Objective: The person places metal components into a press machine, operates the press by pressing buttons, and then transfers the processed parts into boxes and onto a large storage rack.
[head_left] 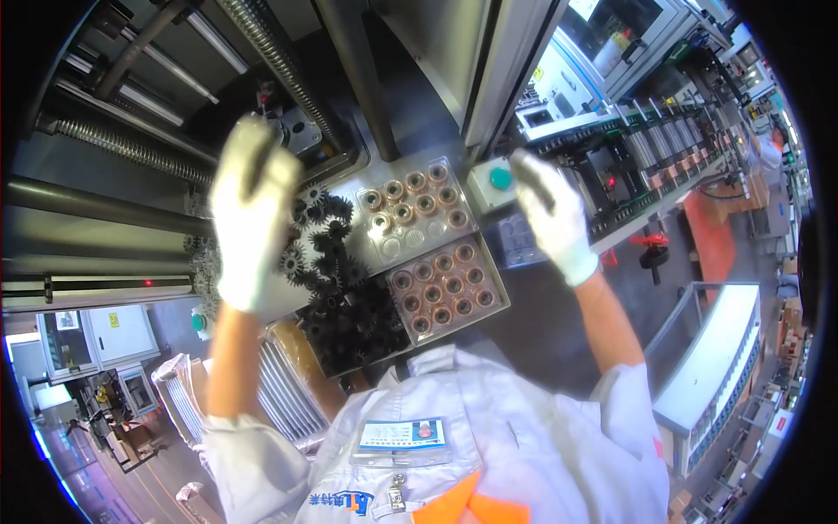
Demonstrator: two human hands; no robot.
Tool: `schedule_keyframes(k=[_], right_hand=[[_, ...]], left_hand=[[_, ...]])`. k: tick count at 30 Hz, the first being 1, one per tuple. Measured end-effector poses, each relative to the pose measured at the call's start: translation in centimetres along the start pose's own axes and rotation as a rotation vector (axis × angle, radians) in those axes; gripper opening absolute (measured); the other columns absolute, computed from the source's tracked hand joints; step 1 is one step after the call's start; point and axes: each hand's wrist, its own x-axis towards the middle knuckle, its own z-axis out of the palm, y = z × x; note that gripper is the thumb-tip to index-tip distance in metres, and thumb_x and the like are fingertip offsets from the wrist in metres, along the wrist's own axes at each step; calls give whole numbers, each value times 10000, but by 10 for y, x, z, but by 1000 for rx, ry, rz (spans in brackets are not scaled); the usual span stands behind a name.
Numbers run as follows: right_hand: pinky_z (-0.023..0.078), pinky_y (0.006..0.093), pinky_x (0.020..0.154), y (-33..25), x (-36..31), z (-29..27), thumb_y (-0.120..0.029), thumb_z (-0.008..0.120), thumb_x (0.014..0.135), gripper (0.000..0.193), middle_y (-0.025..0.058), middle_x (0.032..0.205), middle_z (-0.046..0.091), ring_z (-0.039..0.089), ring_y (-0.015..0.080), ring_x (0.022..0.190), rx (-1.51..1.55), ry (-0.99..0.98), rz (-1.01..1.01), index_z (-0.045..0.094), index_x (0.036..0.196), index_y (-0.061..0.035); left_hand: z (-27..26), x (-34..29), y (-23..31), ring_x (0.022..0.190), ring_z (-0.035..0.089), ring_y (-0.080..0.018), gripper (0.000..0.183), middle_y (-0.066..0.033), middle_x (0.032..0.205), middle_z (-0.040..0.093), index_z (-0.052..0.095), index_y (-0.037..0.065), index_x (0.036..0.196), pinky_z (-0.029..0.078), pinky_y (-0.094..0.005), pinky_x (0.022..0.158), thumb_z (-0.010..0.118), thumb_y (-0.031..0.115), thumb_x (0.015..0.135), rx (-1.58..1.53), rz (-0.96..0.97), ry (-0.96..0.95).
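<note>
My left hand (pixel 253 210), in a white glove with dark fingertips, is raised over the left side of the bench, in front of the machine. It is smeared by motion, and its fingers do not show clearly. Beside it lie loose black toothed gears (pixel 327 240). To the right, my right hand (pixel 554 210), gloved the same way, hovers by a pale box with a round green push button (pixel 500 178). Its fingers are stretched out, with nothing visible in them. Between the hands sits a clear tray (pixel 390 249) of copper-coloured ring parts (pixel 425 204).
A second tray (pixel 502 307) of copper ring parts lies nearer me, beside a dark bin of black gears (pixel 349 336). Thick machine posts (pixel 375 87) and a coiled spring rod (pixel 279 57) rise at the far left. A conveyor line (pixel 655 157) runs along the right.
</note>
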Motion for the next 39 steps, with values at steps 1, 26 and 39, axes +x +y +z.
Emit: schedule_keyframes(k=[1,26,39], right_hand=[[482,346,1005,-17,12,1,-6,613,933,358,184,1261,653,637,254,1162,-17,48,6,597,1287,45],[325,446,1149,34,-16,22,-46,554,962,479,203,1506,435,421,362,1387,-377,-349,-283,496,1437,-33],[531,332,880,-230,-204,246,-46,634,891,373,159,1184,675,672,227,1023,349,-1146,-454,638,1262,-3]], left_hand=[[8,-31,-24,1026,644,-208,326,-134,1159,686,660,25,1198,500,-320,930,653,155,898,61,279,-165],[218,-111,-72,883,689,-316,343,-186,999,642,711,26,967,532,-449,741,732,312,779,578,85,-349],[-154,-494,58,978,703,-232,360,-154,1052,704,626,-49,1152,565,-339,882,695,246,959,-890,-762,536]])
